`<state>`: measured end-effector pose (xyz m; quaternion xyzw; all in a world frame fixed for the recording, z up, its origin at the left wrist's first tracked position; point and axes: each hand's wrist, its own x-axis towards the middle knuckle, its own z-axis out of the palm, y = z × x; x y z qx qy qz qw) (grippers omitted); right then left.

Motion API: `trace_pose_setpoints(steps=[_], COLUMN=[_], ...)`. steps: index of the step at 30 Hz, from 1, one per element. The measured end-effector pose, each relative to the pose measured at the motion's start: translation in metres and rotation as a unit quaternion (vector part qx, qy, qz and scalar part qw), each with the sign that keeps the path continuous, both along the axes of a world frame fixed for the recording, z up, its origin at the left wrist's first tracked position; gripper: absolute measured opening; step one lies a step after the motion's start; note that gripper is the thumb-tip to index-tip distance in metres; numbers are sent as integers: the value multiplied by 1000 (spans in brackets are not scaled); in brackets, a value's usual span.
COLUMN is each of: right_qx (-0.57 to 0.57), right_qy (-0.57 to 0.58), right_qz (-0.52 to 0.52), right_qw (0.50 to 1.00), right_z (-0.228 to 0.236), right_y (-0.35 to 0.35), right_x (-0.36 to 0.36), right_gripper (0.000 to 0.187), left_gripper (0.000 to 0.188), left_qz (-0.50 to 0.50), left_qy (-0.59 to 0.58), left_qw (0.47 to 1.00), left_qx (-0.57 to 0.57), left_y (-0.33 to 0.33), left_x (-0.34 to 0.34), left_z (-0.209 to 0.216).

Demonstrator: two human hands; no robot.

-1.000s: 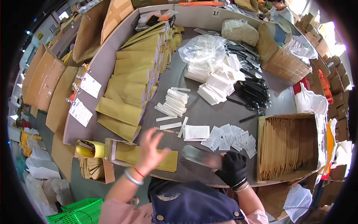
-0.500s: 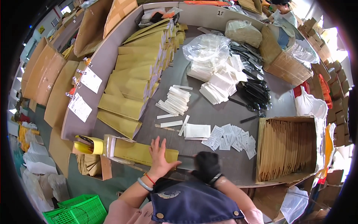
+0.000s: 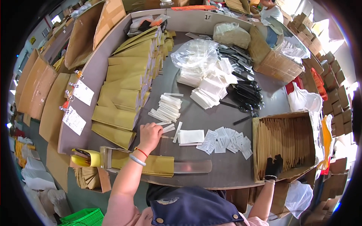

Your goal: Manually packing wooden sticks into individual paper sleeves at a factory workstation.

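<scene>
My left hand (image 3: 151, 135) is closed, its fingertips at the end of a narrow white strip (image 3: 169, 128) that they partly cover. A small pile of similar white strips (image 3: 166, 108) lies just beyond it. My right hand (image 3: 274, 165), in a black glove, reaches over the near side of a carton (image 3: 257, 160). Its fingers are apart against the tightly packed kraft envelopes (image 3: 281, 141) inside. Under my left forearm, a kraft envelope (image 3: 156, 164) lies flat at the table's near edge. A translucent plastic strip (image 3: 194, 166) extends from its right end.
Overlapping kraft envelopes (image 3: 117, 98) line the table's left side. White packets (image 3: 209, 90), black spoon-like utensils (image 3: 247, 94) and printed slips (image 3: 226, 140) lie around the middle. A yellow holder (image 3: 86, 158) hangs at the left edge. Another person (image 3: 269, 14) is at the far right.
My left hand has moved up from the kraft envelope to the white strips and closed. My right hand has gone right, from the table edge to the carton. The view has shifted slightly.
</scene>
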<state>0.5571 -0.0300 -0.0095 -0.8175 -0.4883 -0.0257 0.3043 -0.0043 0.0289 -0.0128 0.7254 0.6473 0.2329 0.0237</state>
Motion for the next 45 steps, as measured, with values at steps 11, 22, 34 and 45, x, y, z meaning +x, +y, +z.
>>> trace_pose_setpoints(steps=[11, 22, 34, 45], right_qx=[-183, 94, -59, -240], right_qy=[-155, 85, -7, -88], right_qz=[5, 95, 190, 317], right_qw=[971, 987, 980, 913], right_z=[-1, 25, 40, 39], right_y=[11, 56, 289, 259], right_x=[25, -37, -106, -132], right_gripper=[22, 19, 26, 33], left_gripper=[22, 23, 21, 39], left_qz=[-50, -89, -201, -128], left_qy=[-66, -83, -124, -183], left_qw=[996, 992, 953, 968], left_qx=[11, 22, -191, -113], left_y=[-6, -5, -76, -36], left_x=[81, 71, 77, 101], left_z=[19, 17, 19, 27])
